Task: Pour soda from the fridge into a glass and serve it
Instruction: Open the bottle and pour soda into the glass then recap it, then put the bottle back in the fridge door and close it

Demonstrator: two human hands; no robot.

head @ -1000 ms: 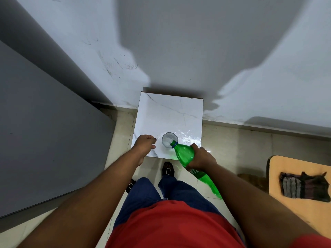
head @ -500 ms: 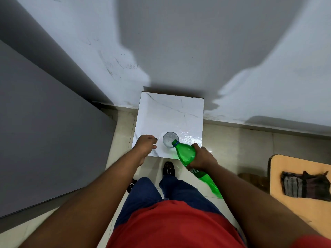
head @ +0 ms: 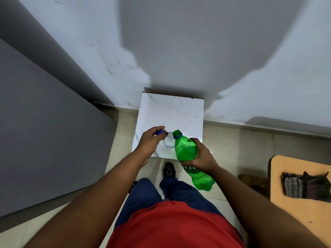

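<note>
The bottle [head: 186, 149] has tipped back from pouring, its open neck up at 12 o'clock of the right hand [head: 201, 156] wrapped round it. The left hand [head: 149, 143] pinches the blue cap [head: 160, 132] beside the glass [head: 168, 141] on the counter [head: 170, 111]. Pouring looks finished; capping comes next.

A: Where's your left hand [head: 149, 143]?

B: Out ahead of you, arm nearly straight, palm down, fingers curled. Thumb and fingertips pinch the cap [head: 160, 132].

A: And your right hand [head: 200, 155]?

B: Wrapped around the bottle [head: 186, 149] at its middle, thumb on the near side, fingers over the top. Your forearm runs in from the lower right, wrist bent slightly inward.

A: How close are the two hands?

B: Near each other but not touching. Both arms are bare, reaching forward and down.
</note>
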